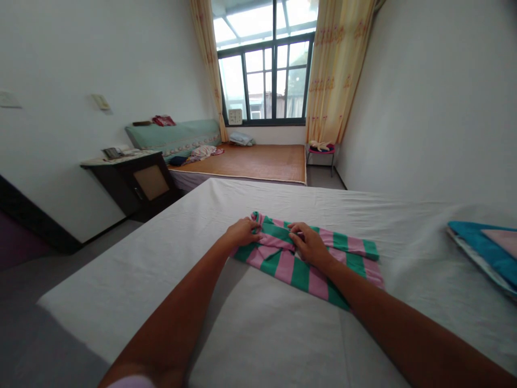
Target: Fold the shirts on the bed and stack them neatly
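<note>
Left hand (243, 233): fingers and thumb gripping striped cloth (299, 274) at its left end. Right hand (309, 243): fingers bent, looks to be pinching the same cloth near mid-length; exact fingertip contact partly hidden.

Cloth lies on white sheet (161, 253), under and between both hands, ahead of the person, slanting from far left to near right.

Risks, my judgement: the layers between the hands could bunch or skew if the hands pull unevenly; puckers there suggest slack. The far band could slip open if the right hand lets go, since nothing else visibly pins it. Right end could get dragged askew by the right forearm, which crosses it. Thin soft fabric probably creases easily.

Look: wide pink and green stripes, long narrow shape, doubled-over band along the far side, rolled bit at the far left corner. Wrinkled around the fingers, flatter along the near edge. Right end partly covered by the forearm.

Outward: blue cloth (472, 242) with a pink patch at right, well apart. Beyond the sheet: bed (262, 161) with brown mat, dark cabinet (149, 180) at left, window (297, 86) behind.
</note>
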`<state>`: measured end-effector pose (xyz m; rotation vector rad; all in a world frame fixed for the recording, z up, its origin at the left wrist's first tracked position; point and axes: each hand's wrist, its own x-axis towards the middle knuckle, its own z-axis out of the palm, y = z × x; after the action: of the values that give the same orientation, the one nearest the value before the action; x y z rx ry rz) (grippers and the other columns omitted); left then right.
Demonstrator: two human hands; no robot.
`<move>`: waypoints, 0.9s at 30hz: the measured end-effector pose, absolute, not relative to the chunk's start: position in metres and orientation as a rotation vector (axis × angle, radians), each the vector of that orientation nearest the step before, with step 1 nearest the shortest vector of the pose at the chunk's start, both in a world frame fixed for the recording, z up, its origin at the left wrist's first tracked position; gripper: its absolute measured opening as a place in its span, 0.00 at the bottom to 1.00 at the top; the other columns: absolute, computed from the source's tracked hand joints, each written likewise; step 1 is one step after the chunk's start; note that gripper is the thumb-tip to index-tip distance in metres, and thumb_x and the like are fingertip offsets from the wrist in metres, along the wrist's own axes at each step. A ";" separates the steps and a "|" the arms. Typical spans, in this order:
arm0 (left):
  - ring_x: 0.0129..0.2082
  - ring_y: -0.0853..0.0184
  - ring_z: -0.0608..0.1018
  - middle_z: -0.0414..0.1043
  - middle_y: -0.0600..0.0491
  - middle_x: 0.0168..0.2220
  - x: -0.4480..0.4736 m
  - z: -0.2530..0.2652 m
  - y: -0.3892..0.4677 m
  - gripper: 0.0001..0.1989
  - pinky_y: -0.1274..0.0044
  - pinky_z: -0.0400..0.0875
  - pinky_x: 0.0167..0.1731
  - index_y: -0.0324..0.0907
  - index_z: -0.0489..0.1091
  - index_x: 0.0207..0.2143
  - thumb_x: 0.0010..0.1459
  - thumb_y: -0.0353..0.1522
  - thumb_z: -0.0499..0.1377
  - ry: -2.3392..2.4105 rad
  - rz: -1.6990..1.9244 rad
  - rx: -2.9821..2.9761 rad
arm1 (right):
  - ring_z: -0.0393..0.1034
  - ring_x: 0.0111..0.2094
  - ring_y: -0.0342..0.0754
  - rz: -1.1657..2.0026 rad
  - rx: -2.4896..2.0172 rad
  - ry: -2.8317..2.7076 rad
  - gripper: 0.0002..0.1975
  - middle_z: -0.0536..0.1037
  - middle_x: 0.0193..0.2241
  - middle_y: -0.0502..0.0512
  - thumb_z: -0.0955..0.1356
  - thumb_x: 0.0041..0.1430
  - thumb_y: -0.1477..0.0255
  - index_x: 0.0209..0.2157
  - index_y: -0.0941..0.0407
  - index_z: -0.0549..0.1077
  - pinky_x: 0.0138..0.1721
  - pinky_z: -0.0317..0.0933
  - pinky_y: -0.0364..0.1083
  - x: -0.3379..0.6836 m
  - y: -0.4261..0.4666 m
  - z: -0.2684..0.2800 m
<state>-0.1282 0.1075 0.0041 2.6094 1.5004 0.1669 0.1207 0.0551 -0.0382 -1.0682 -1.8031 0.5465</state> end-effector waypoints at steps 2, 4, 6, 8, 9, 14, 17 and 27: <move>0.46 0.60 0.74 0.75 0.49 0.43 -0.129 0.002 0.109 0.18 0.76 0.67 0.46 0.46 0.75 0.46 0.53 0.40 0.60 1.437 0.211 2.594 | 0.70 0.42 0.49 0.563 -1.062 -1.791 0.03 0.74 0.44 0.58 0.63 0.58 0.70 0.32 0.54 0.67 0.42 0.64 0.49 0.121 0.053 -0.036; 0.46 0.61 0.73 0.75 0.50 0.41 -0.127 0.000 0.109 0.14 0.76 0.66 0.47 0.45 0.77 0.41 0.53 0.39 0.60 1.431 0.255 2.572 | 0.70 0.42 0.49 0.560 -1.074 -1.798 0.03 0.75 0.43 0.58 0.64 0.58 0.69 0.32 0.55 0.67 0.43 0.64 0.50 0.121 0.053 -0.035; 0.45 0.60 0.74 0.75 0.48 0.41 -0.125 -0.002 0.108 0.13 0.75 0.67 0.47 0.44 0.77 0.37 0.52 0.40 0.61 1.523 0.292 2.546 | 0.70 0.41 0.49 0.551 -1.094 -1.815 0.04 0.75 0.43 0.58 0.64 0.57 0.69 0.32 0.55 0.67 0.43 0.64 0.50 0.121 0.053 -0.036; 0.44 0.60 0.74 0.74 0.47 0.41 -0.122 -0.003 0.106 0.12 0.74 0.68 0.46 0.43 0.77 0.33 0.52 0.41 0.61 1.611 0.317 2.525 | 0.71 0.40 0.49 0.532 -1.117 -1.830 0.05 0.76 0.42 0.58 0.64 0.57 0.68 0.33 0.55 0.68 0.44 0.64 0.51 0.121 0.055 -0.038; 0.44 0.60 0.74 0.74 0.47 0.41 -0.121 -0.004 0.106 0.12 0.74 0.68 0.45 0.42 0.77 0.32 0.51 0.40 0.61 1.625 0.326 2.521 | 0.71 0.40 0.49 0.521 -1.128 -1.835 0.06 0.76 0.41 0.58 0.65 0.57 0.68 0.35 0.55 0.69 0.44 0.64 0.51 0.121 0.055 -0.039; 0.37 0.64 0.76 0.75 0.52 0.32 -0.119 -0.001 0.107 0.07 0.77 0.69 0.39 0.43 0.76 0.27 0.50 0.35 0.59 1.609 0.340 2.487 | 0.71 0.38 0.49 0.515 -1.143 -1.837 0.08 0.77 0.40 0.57 0.65 0.57 0.68 0.38 0.55 0.70 0.42 0.65 0.50 0.123 0.058 -0.044; 0.37 0.64 0.76 0.76 0.52 0.33 -0.121 0.006 0.107 0.07 0.78 0.69 0.37 0.41 0.75 0.28 0.50 0.34 0.58 1.649 0.390 2.454 | 0.72 0.34 0.47 0.559 -1.150 -1.810 0.08 0.77 0.38 0.55 0.65 0.56 0.69 0.37 0.55 0.70 0.38 0.66 0.49 0.124 0.059 -0.045; 0.49 0.63 0.72 0.69 0.48 0.50 -0.122 0.017 0.097 0.14 0.73 0.67 0.47 0.45 0.71 0.47 0.60 0.34 0.52 1.849 0.597 2.435 | 0.65 0.51 0.54 0.031 -1.176 -2.022 0.12 0.74 0.48 0.60 0.61 0.61 0.74 0.44 0.55 0.72 0.53 0.58 0.56 0.114 0.047 -0.024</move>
<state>-0.1218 0.0968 0.0173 2.4355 1.8492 0.5973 0.1143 0.0474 -0.0243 -1.1760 -2.0216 0.0307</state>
